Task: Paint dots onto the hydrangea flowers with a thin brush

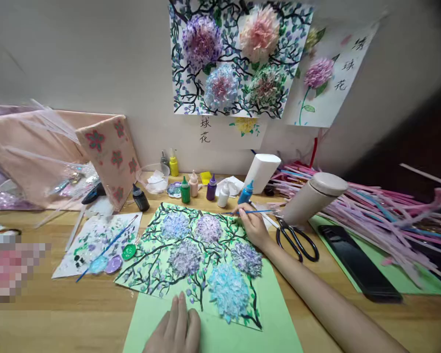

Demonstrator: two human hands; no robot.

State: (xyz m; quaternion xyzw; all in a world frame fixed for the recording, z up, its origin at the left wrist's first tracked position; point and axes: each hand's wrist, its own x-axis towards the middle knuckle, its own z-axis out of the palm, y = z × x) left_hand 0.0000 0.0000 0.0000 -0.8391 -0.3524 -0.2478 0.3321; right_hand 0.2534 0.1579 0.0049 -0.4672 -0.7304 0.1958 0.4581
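A thin blue paintbrush is gripped in my right hand at the upper right of a painting. Its handle points right; its tip is at the painting's top edge, partly hidden by the fingers. The painting has black branches, green and purple leaves and several puffy flowers, such as a light blue one. My left hand lies flat with outstretched fingers near the painting's lower edge, over a light green sheet beneath. A blue paint bottle stands just behind my right hand.
Left lies a paint-stained paper with another brush and paint lids. Several paint bottles line the back. Black scissors, a tumbler, a phone and a pile of pipe cleaners are right.
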